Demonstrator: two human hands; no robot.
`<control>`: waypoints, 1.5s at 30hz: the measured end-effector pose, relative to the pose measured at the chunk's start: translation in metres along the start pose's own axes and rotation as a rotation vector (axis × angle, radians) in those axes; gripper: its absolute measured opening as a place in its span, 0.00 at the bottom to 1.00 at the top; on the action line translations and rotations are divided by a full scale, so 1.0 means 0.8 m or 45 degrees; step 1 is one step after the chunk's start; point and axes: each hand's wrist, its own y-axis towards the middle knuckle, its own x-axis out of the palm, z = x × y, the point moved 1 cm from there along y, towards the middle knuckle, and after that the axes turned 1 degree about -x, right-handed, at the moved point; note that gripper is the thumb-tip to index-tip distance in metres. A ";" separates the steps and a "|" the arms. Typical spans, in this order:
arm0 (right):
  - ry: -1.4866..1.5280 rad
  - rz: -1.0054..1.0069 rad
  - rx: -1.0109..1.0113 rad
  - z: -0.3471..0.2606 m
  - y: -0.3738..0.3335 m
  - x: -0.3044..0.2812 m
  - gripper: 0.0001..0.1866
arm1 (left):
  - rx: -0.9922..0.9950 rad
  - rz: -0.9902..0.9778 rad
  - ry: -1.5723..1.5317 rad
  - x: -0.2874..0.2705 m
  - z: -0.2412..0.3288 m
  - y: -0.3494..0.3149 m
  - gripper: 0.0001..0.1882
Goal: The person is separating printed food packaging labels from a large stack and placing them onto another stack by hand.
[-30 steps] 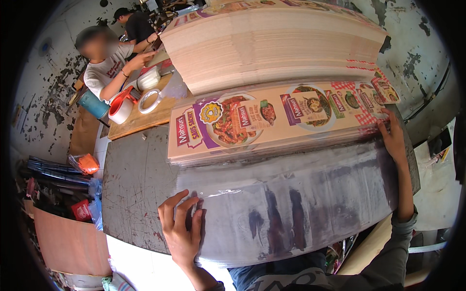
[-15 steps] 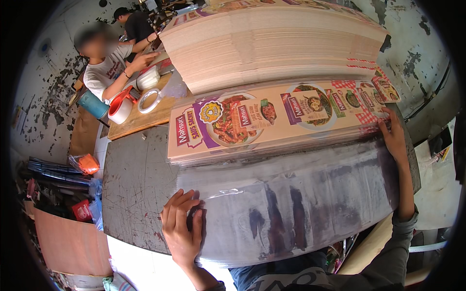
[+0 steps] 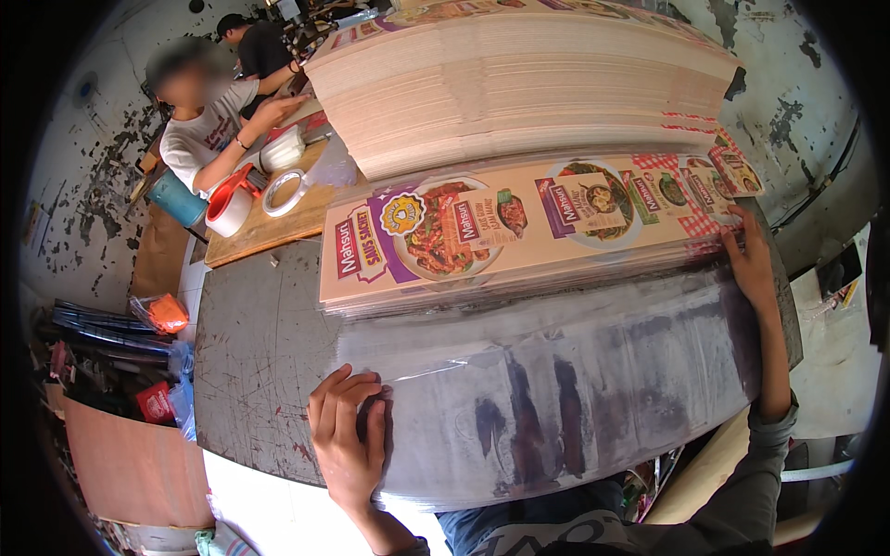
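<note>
edging plastic sheets (image 3: 612, 389), left hand (image 3: 348, 431), right hand (image 3: 753, 267), open tabletop (image 3: 260, 361) leftward

I could see the person's left hand (image 3: 348, 440) held close in with its back upward, the fingers (image 3: 324, 400) bent and bunched, the thumb (image 3: 375, 435) standing a little away from them. The right arm (image 3: 775, 361) reached farther forward, bare from the wrist down to a dark grey sleeve (image 3: 737, 491), and the right hand (image 3: 756, 269) was angled inward, some of its fingers partly hidden from me.
</note>
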 end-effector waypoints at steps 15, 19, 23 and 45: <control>0.335 -0.584 -0.892 -0.236 -0.044 0.022 0.19 | 0.367 -0.480 0.122 -0.014 0.015 0.056 0.14; 0.620 -0.643 -1.060 -0.283 -0.059 0.050 0.19 | 0.491 -0.452 -0.047 0.017 0.028 0.073 0.09; 0.685 -0.582 -1.149 -0.310 -0.059 0.065 0.16 | 0.680 -0.425 -0.038 0.023 0.025 0.079 0.08; 0.586 -1.689 -0.797 -0.244 0.014 0.009 0.10 | 0.751 -0.291 -0.343 0.022 0.004 0.064 0.10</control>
